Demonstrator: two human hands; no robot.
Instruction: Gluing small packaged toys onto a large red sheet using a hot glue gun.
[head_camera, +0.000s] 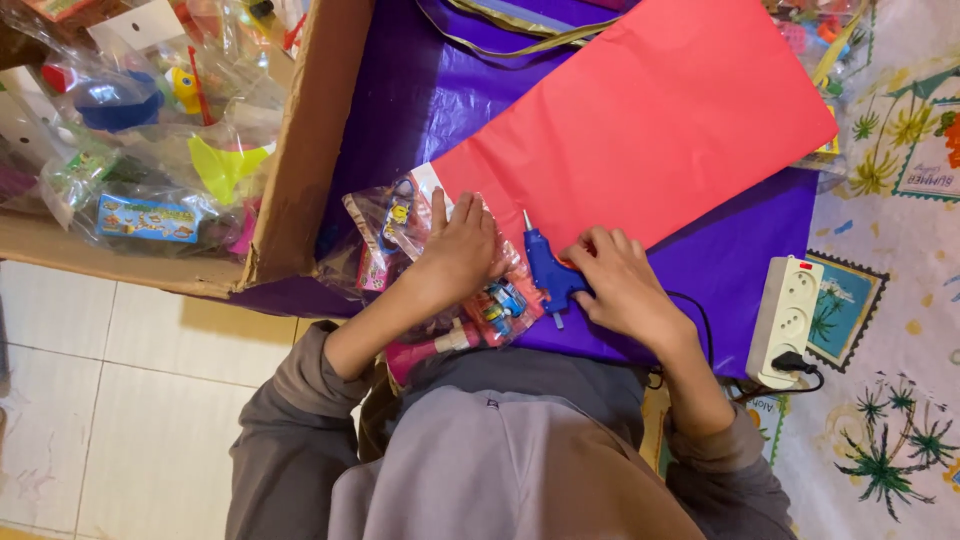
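Red on purple, with a blue tool

Red paper sheet (640, 120) over purple sheet (420, 90); blue glue gun (549, 272); white power strip (786, 318); brown cardboard box (300, 150); palm-tree-patterned mat (890, 440).

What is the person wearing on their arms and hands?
Both arms wear loose grey sleeves, pushed up so the forearms are bare. The left hand and right hand are bare too: no gloves, and no rings or watch that I can see.

Pale tiled floor (130, 400) on one side, a palm-printed mat (890, 330) on the other.
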